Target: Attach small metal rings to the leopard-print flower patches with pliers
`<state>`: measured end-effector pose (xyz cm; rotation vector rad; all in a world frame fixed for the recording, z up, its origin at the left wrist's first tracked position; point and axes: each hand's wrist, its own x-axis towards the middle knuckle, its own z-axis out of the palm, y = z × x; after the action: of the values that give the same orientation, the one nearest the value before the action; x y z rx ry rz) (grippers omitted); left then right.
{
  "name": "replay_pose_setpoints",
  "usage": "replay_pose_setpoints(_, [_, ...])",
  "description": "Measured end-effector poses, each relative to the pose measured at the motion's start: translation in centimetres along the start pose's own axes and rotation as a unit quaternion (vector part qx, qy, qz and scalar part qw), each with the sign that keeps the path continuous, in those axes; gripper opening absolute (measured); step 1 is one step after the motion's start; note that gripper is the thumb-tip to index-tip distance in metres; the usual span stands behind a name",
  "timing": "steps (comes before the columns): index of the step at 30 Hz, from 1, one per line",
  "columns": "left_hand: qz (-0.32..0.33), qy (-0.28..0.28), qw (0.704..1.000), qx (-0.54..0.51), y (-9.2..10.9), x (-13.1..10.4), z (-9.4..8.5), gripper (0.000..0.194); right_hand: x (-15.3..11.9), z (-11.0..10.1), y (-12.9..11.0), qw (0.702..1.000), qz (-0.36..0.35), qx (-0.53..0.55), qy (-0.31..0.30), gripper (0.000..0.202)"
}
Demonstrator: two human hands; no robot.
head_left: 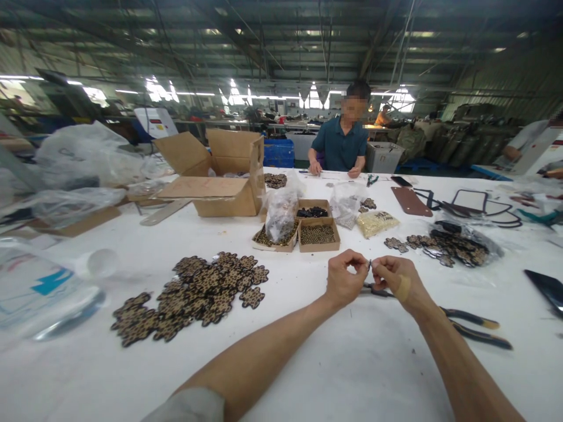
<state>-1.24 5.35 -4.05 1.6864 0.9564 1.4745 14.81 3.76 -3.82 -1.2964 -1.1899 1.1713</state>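
Note:
My left hand [347,276] and my right hand [398,280] meet above the white table, both closed in a pinch. Between their fingertips is a tiny dark piece [370,265], too small to name. Under my right hand and forearm lie pliers with dark and yellow handles [477,328]; their jaws point left. Beyond my hands stand small open boxes, one with small brass-coloured pieces [317,234], one with black pieces [312,211]. To the left spreads a pile of flower-shaped, leopard-patterned patches [206,287].
A large open cardboard box [229,196] stands behind the small boxes. More patterned patches [461,249] lie at right, near a brown panel [411,201]. A bag of cream-coloured pieces [377,223] sits mid-table. Across the table a co-worker [341,143] handles things. A plastic bag [44,287] lies left.

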Motion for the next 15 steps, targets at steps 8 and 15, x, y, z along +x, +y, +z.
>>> replay_pose_setpoints(8, [0.074,-0.074,0.993,0.051,0.1,0.4,-0.8,0.017,-0.4,-0.7,-0.9,0.992,-0.038,-0.121,-0.017,0.029])
replay_pose_setpoints(15, [-0.011,-0.171,0.981,-0.086,-0.9,0.5,-0.5,0.06,-0.5,-1.8,-1.3,0.988,-0.042,-0.147,-0.038,0.03])
